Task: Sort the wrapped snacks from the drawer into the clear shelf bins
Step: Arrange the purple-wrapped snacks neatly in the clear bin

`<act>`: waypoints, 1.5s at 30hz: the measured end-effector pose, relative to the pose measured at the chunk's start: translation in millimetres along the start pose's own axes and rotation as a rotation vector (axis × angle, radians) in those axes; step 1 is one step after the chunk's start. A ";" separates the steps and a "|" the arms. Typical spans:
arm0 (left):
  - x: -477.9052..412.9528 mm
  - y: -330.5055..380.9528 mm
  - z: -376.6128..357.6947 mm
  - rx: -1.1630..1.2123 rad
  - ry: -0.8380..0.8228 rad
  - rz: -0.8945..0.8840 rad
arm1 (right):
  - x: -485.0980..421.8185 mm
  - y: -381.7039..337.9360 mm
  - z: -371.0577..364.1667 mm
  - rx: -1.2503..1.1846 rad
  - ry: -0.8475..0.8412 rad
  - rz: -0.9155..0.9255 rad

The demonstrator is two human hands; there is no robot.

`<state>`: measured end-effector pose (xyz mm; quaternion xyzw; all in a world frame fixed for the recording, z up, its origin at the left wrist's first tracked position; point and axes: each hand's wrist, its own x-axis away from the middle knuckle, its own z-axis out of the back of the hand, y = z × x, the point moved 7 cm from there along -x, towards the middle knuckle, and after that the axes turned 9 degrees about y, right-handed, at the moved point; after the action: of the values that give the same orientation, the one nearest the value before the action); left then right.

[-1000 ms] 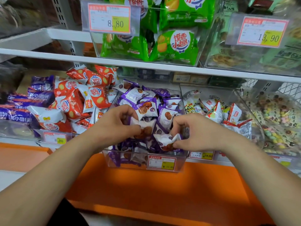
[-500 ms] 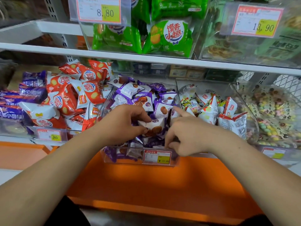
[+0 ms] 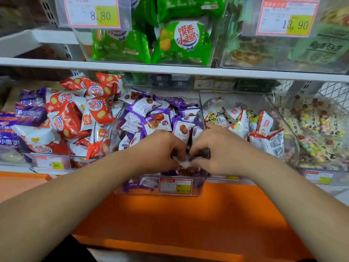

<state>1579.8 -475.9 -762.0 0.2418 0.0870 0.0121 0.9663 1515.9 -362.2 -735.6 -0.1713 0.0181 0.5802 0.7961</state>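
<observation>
Right now both hands meet over the front of the clear bin of purple-wrapped snacks: the left hand, at nine o'clock, and the right hand, at three, pinch one white-ended wrapped snack between their fingertips.

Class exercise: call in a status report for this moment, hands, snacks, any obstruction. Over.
Left hand and right hand together in the middle clear bin, fingers closed on a white-wrapped snack. Purple wrapped snacks piled behind. Nothing in the way.
</observation>
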 end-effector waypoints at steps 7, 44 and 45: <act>-5.5 -9.5 2.6 0.022 -0.168 0.028 | -8.9 -4.0 -17.1 0.276 -0.042 -0.031; 25.9 -41.5 40.0 0.529 -0.283 0.421 | -25.8 -29.7 -34.5 0.562 -0.349 0.176; 27.2 -42.8 47.2 0.489 -0.285 0.383 | -30.4 -35.3 -26.3 0.579 -0.267 0.205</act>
<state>1614.1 -533.8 -745.5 0.4777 -0.0956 0.1382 0.8623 1543.3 -407.3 -744.5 0.1421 0.0950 0.6454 0.7444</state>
